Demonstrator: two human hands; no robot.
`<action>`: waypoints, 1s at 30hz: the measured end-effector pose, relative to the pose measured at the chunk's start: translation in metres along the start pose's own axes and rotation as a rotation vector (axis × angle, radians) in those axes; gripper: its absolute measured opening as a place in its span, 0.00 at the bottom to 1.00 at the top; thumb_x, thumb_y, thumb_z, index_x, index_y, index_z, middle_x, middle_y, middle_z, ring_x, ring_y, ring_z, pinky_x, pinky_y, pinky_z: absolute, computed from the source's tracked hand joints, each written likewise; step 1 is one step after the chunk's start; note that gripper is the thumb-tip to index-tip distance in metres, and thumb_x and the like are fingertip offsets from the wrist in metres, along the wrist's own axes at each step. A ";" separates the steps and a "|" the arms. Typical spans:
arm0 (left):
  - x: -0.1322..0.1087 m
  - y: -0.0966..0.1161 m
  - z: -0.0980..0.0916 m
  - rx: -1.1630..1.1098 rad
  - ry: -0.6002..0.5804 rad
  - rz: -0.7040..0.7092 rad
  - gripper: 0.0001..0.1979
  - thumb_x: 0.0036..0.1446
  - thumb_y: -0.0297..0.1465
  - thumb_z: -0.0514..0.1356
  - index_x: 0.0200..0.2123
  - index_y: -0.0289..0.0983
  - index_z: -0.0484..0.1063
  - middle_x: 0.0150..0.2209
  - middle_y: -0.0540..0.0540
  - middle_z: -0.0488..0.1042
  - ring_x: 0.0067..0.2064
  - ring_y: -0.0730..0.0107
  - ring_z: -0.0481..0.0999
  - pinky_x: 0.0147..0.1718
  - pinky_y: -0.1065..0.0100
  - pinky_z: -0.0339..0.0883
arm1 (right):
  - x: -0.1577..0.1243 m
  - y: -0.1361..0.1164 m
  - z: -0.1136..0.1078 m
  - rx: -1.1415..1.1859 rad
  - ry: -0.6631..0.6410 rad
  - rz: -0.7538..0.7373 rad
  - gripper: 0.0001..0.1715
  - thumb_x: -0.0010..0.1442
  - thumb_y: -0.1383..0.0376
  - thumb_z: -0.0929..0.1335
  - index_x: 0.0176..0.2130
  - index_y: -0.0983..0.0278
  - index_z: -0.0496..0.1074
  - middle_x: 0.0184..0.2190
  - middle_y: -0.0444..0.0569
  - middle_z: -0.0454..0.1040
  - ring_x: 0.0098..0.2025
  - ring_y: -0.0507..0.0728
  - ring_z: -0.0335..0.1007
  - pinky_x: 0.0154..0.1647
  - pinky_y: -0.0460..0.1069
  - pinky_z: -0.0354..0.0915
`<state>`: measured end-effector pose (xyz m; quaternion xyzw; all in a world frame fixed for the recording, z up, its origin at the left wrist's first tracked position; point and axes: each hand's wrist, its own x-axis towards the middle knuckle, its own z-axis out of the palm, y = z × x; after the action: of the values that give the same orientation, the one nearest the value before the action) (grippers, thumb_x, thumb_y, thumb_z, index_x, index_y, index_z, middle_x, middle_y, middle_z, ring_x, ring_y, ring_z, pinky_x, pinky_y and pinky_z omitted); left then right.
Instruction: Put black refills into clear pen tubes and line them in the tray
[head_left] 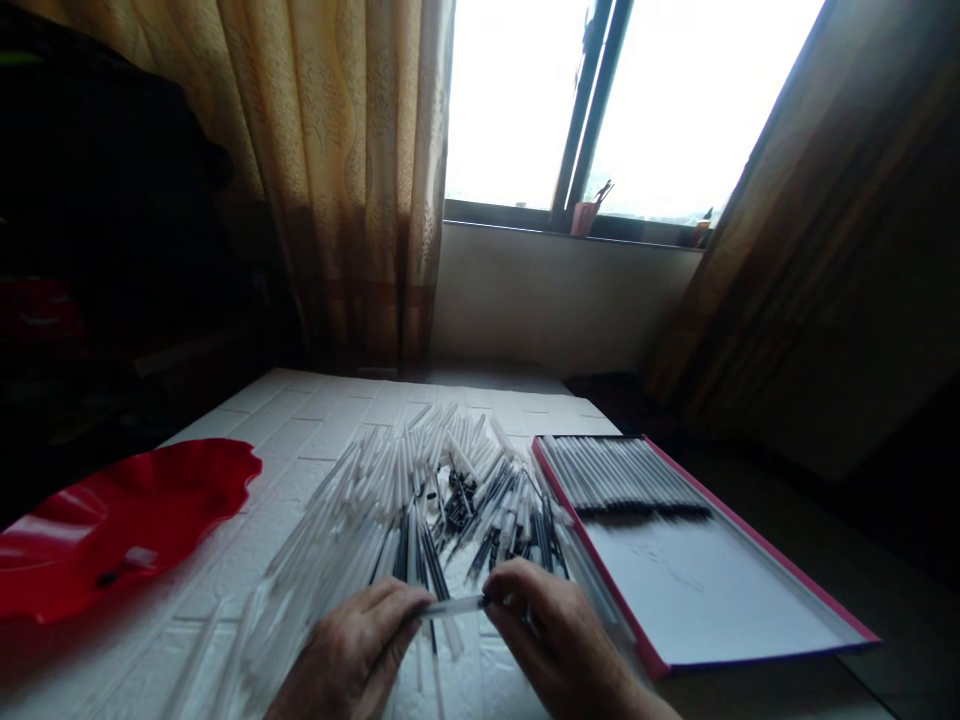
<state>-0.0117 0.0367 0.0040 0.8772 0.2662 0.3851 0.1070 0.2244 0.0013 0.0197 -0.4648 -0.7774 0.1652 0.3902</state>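
Between my two hands lies a translucent pen barrel [456,607], held almost level above the table. My left hand [358,640] pinches its left end. My right hand [541,625] is closed at its right end, where a small dark piece shows, perhaps a cap or plug; the fingers partly hide it. Just beyond my hands spreads a pile of clear pen tubes [382,470], with dark refills [491,500] and small black parts [459,500] in the middle. To the right, a shallow pink-edged box lid [742,590] holds a row of pens [630,475] with black ends.
A red wavy-rimmed bowl [150,500] stands at the left, with a small pale item in it. White brick-patterned covering [300,405] lies over the table. Behind are a yellow curtain [352,150], a window, and a pen cup [584,218] on the sill.
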 end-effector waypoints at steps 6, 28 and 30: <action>-0.004 -0.002 0.002 -0.024 -0.028 0.000 0.10 0.70 0.30 0.49 0.49 0.43 0.68 0.37 0.49 0.79 0.38 0.73 0.81 0.39 0.79 0.72 | -0.003 0.007 0.006 -0.109 -0.018 0.007 0.16 0.66 0.63 0.60 0.28 0.63 0.68 0.23 0.46 0.73 0.24 0.53 0.71 0.26 0.45 0.59; -0.003 0.001 0.004 -0.033 -0.046 -0.029 0.10 0.70 0.31 0.50 0.48 0.43 0.69 0.37 0.49 0.78 0.37 0.72 0.81 0.37 0.77 0.73 | -0.005 0.007 0.003 -0.122 -0.071 0.022 0.20 0.68 0.62 0.58 0.27 0.63 0.68 0.22 0.47 0.73 0.23 0.53 0.71 0.26 0.45 0.59; -0.003 0.001 0.004 -0.030 -0.035 -0.030 0.09 0.70 0.30 0.50 0.48 0.43 0.69 0.37 0.49 0.79 0.37 0.72 0.81 0.37 0.77 0.73 | -0.003 0.005 0.002 -0.103 -0.076 0.033 0.17 0.67 0.61 0.59 0.31 0.63 0.70 0.24 0.48 0.75 0.25 0.54 0.72 0.28 0.45 0.60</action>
<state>-0.0102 0.0341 0.0001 0.8779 0.2717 0.3720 0.1308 0.2269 0.0010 0.0143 -0.4905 -0.7913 0.1487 0.3334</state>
